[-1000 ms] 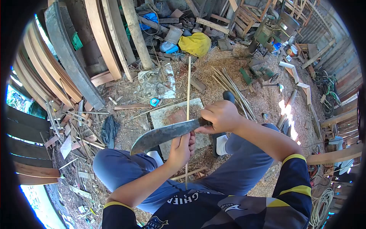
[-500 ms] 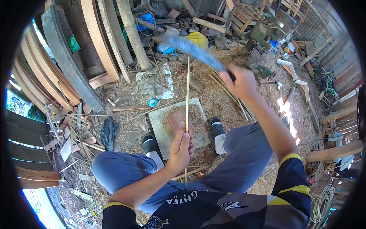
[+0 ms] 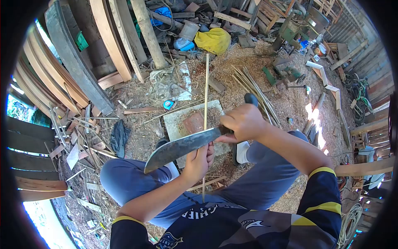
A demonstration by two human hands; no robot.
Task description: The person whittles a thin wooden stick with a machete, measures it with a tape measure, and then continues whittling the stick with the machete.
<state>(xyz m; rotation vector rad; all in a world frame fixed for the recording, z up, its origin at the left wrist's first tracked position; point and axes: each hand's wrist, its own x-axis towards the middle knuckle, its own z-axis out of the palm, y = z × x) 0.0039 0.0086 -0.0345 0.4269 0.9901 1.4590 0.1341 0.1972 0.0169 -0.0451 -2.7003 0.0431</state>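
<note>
A machete (image 3: 178, 148) with a broad dark blade lies across the stick, its tip pointing left and down. My right hand (image 3: 244, 123) is closed round its handle, and the black handle end sticks out above the fist. My left hand (image 3: 196, 164) grips a thin pale stick (image 3: 207, 83) that runs lengthwise between my legs, its lower end near my shirt. The blade passes just over the left fingers and partly hides them. Beyond the hands, a reddish brick (image 3: 194, 123) rests on a pale square slab (image 3: 171, 119) on the ground.
More thin sticks (image 3: 257, 93) lie bundled to the right of the slab. A blue tape measure (image 3: 168, 104) sits to its left. Curved planks (image 3: 74, 58) lean along the left side. A yellow sack (image 3: 212, 40) and scrap wood are at the back. Shavings cover the floor.
The machete, raised and blurred at upper right before, has come down across the stick just above my left hand. My left hand keeps its hold on the stick.
</note>
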